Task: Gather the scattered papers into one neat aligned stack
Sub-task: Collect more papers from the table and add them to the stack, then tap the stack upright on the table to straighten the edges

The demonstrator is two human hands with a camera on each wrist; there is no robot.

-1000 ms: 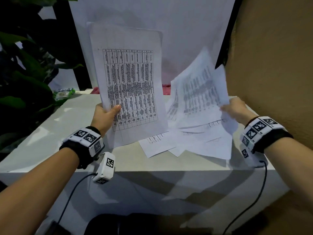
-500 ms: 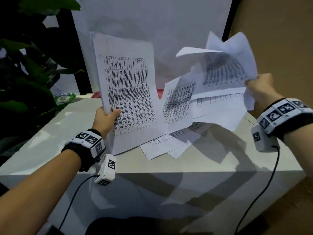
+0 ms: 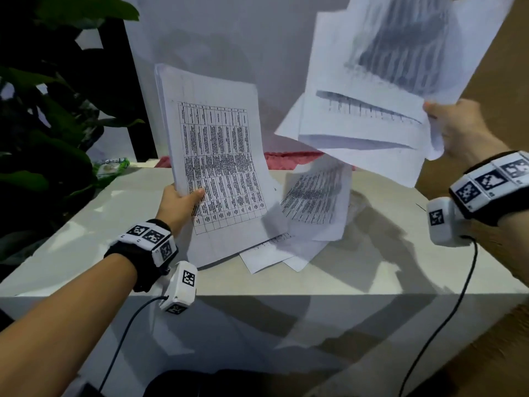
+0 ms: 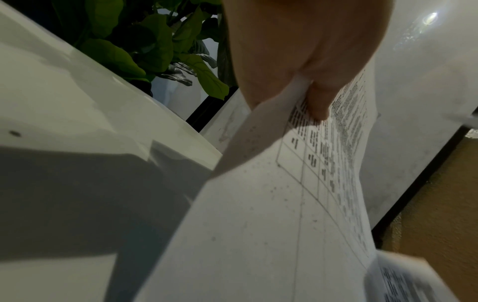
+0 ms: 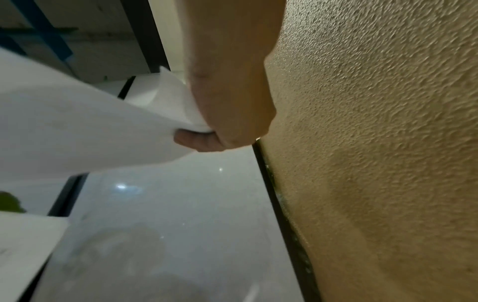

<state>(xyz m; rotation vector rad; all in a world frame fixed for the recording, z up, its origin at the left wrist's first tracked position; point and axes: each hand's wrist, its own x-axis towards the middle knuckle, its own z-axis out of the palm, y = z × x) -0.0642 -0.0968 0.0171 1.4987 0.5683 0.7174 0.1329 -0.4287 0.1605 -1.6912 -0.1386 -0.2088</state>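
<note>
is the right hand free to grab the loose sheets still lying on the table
Probably not yet. The right hand is raised and already grips a fanned bundle, while the loose sheets lie on the table, partly under the left hand's stack.

No text was legible: printed table on the sheet [image 3: 217, 167] at frame centre too small, upper-right papers [image 3: 386, 67] blurred.
</note>
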